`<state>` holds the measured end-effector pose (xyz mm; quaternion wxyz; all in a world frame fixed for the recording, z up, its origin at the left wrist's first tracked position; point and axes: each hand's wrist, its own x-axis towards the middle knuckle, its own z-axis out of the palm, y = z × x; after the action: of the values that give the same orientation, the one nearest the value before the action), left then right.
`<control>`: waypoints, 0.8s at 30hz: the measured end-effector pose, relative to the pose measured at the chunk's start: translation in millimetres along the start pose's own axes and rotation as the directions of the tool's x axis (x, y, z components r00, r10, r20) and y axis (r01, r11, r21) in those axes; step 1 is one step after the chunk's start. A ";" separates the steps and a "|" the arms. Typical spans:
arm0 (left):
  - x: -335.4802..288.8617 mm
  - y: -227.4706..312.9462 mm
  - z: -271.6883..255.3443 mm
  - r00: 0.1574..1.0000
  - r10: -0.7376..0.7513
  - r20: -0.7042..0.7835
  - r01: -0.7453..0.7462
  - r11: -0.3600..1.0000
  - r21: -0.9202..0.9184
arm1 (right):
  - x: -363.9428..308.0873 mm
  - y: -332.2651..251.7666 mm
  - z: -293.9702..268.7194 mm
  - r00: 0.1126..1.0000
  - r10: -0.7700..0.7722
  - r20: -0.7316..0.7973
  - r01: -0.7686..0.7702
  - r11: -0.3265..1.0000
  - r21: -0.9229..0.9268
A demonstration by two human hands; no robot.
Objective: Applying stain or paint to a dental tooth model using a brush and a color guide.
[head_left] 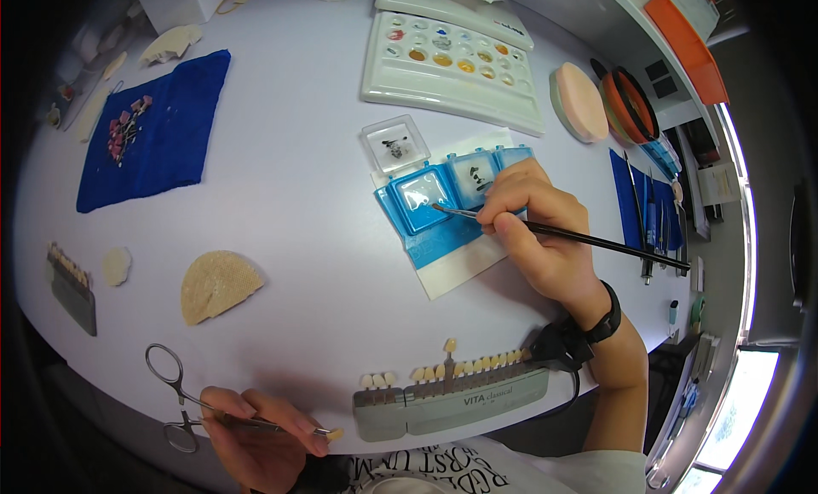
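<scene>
My right hand (545, 226) is closed round a thin black-handled paintbrush (588, 237). The brush tip dips at the clear liquid in a small blue square dish (423, 201) with its transparent lid (394, 145) flipped back. In my left hand (256, 439) is a pair of locking forceps (170, 379) with ring handles, and their jaws grip a small yellowish tooth crown (336, 433). Between my hands, near the table's front edge, lies a grey tooth shade guide (452, 402) with several tooth-shaped tabs, one raised above the others.
A white palette (456, 89) with coloured wells is at the back. Blue cloths lie left (170, 145) and right (626, 196), bearing pink-and-metal pieces and tools. A half-round beige plaster piece (220, 285), a smaller shade guide (72, 285) and a peach oval case (582, 102) stand around.
</scene>
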<state>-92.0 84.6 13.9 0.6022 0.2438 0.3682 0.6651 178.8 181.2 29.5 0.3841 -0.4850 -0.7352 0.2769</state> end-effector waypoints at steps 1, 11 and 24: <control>0.3 0.0 0.0 1.000 -0.001 0.006 0.001 1.000 0.001 | 0.1 -0.2 -0.3 1.000 -0.028 -0.014 0.028 1.000 0.007; 3.3 0.9 -6.0 0.987 -0.014 0.158 0.010 1.000 0.029 | 3.2 -5.5 -2.6 0.984 -0.153 0.088 0.162 0.981 -0.107; 2.7 1.9 -12.9 0.984 -0.028 0.174 0.049 0.992 -0.119 | 0.8 -2.7 -3.2 0.981 -0.159 0.111 0.168 0.982 -0.082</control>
<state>-103.5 84.7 7.2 0.6585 0.2556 0.2779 0.6510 179.9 181.0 33.6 0.3446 -0.4248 -0.8033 0.2356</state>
